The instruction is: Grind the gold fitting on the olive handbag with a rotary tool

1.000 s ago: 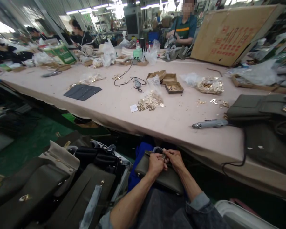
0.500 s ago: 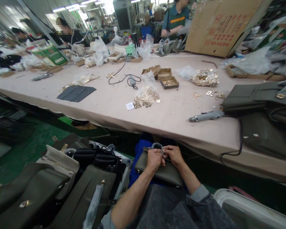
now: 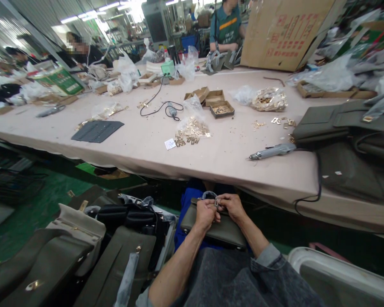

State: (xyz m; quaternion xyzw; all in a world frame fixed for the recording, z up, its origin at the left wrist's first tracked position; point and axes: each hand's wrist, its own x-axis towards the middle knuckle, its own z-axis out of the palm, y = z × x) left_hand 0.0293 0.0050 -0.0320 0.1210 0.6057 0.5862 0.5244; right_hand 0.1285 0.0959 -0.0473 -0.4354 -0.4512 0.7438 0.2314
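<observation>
An olive-green handbag [image 3: 222, 230] lies across my lap, its handle [image 3: 208, 195] wrapped in clear plastic at the far side. Above the bag, my left hand [image 3: 206, 214] and my right hand [image 3: 232, 205] meet with fingers pinched. Between their fingertips is a small rectangular metal frame [image 3: 216, 203], like a bag buckle. Both hands grip it from either side. Its lower part and its exact contact with the bag are partly hidden by the fingers.
A grey electric screwdriver [image 3: 272, 151] lies on the table [image 3: 224, 157] ahead, beside stacked olive bags [image 3: 326, 123]. Loose metal frames [image 3: 187, 140] spill from a plastic bag near a small parts box [image 3: 222, 109]. More bags [image 3: 121, 251] fill a crate at my left. Co-workers sit beyond.
The view has shifted slightly, so the table and its contents sit a little farther left. Both hands stay together on the small metal frame, with barely any movement over the bag.
</observation>
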